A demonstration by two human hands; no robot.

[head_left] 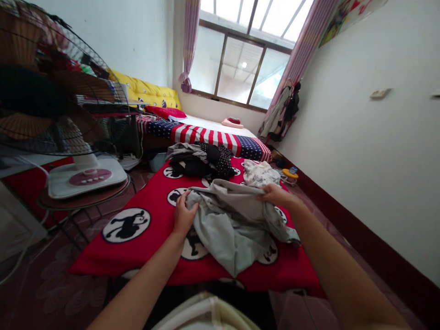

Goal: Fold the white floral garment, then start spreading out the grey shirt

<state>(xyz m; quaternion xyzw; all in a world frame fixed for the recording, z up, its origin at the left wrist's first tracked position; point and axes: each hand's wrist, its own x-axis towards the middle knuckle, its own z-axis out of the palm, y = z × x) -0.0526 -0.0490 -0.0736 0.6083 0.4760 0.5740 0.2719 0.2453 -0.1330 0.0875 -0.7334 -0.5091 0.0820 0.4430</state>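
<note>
A crumpled light grey-green garment [233, 229] lies across the near part of a red table cover [144, 252] printed with black-and-white round figures. Its exact kind cannot be made out. My left hand [184, 213] grips its left edge, thumb and fingers closed on the cloth. At its upper right, my right hand [275, 195] pinches another part of the same cloth, so the fabric is raised a little between both hands. Just behind it sits a white patterned garment [260, 173]. Farther back is a heap of black and grey clothes [206, 160].
On the left a large fan [85, 176] stands on a round stool [85, 199]. A bed [213, 133] with a striped, starred cover is beyond the table, below the window. Clothes [282, 110] hang at the right wall, near a small yellow stool [290, 173].
</note>
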